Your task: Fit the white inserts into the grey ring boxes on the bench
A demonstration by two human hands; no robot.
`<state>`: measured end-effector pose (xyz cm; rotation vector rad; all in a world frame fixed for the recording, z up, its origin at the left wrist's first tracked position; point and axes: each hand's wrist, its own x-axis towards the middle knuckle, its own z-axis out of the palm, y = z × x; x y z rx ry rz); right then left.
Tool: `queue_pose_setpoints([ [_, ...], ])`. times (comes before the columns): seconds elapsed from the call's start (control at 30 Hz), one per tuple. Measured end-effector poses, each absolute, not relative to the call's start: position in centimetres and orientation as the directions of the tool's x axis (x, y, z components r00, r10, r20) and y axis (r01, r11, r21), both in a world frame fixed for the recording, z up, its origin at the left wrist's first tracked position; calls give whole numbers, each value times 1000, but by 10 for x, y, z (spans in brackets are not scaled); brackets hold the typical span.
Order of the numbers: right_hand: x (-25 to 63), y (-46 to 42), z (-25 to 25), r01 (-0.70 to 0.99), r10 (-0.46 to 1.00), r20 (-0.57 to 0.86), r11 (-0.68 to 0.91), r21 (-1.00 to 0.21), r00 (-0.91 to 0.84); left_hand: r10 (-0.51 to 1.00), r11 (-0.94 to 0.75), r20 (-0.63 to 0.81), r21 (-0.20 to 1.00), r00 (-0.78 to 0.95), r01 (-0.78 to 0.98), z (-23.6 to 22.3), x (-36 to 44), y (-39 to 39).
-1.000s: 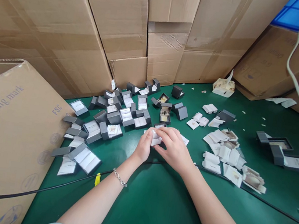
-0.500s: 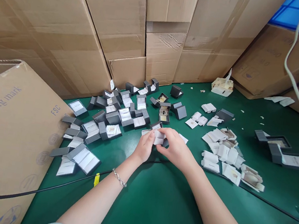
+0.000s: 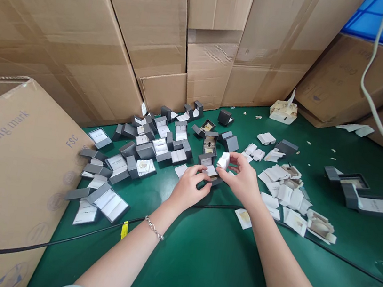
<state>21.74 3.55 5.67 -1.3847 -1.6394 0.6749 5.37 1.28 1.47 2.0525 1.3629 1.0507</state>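
Note:
In the middle of the green table, my left hand [image 3: 191,185] has its fingers curled at the near left edge of an open grey jewellery box [image 3: 210,170], thumb and forefinger gripping it. The box's lid stands up, and white lining shows inside. My right hand [image 3: 243,181] pinches a folded white card insert [image 3: 224,160] just above the right side of this box. Behind it stands another open box [image 3: 210,141] with a dark patterned piece in it. A white card with a gold-coloured patch [image 3: 244,219] lies below my right wrist.
Several open grey boxes [image 3: 145,149] crowd the left. White card inserts [image 3: 286,190] are heaped on the right, with two larger open boxes [image 3: 371,199] beyond. A black cable [image 3: 93,233] crosses the table. Large cartons [image 3: 12,175] and a tissue pack [image 3: 283,112] stand around.
My hands have moved apart. The white insert, earlier between both hands, is now in the right one; my left hand has gone to the grey box. A gold-patched card now shows near my right wrist.

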Motion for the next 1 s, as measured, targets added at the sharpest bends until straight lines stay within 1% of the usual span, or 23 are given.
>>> queue_pose_setpoints([
  [0.17,211,32,53,577,954,257,297,-761,-154,935,-354,290,720,205,598,12,53,14],
  [0.27,207,32,47,650,939,266,343,-678,-219,942,-331,286,723,174,606,11,52,16],
  [0.43,203,34,39,721,880,336,469,-510,-335,940,-325,309,692,144,644,8,51,20],
  [0.57,203,36,35,725,836,392,537,-431,-385,943,-320,303,703,140,635,7,51,22],
  [0.7,204,38,31,727,835,384,539,-426,-395,942,-323,303,707,143,629,6,52,22],
  [0.9,204,40,26,710,866,332,497,-499,-374,959,-277,247,729,138,626,9,52,21],
  [1.0,203,41,27,713,880,307,475,-517,-364,968,-241,228,741,103,626,13,52,19],
])
